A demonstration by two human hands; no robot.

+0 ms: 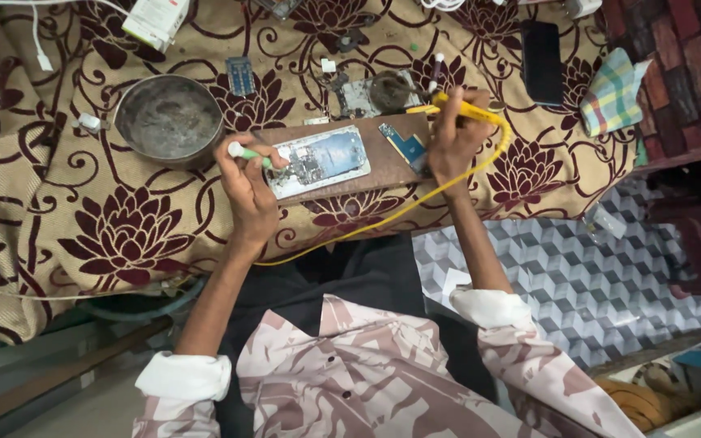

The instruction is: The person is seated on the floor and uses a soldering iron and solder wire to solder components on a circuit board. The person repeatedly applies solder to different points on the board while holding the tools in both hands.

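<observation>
An opened phone with its circuit boards exposed lies on a brown wooden board. My left hand grips a small green-handled tool whose tip rests at the phone's left end. My right hand holds a yellow-handled soldering iron with a yellow cord that loops down toward my lap. A small blue circuit board lies on the wooden board just left of my right hand.
A round metal bowl sits left of the phone on the maroon flower-patterned cloth. Behind are a small blue module, a dark round tin, a black phone, a checked cloth, a white box.
</observation>
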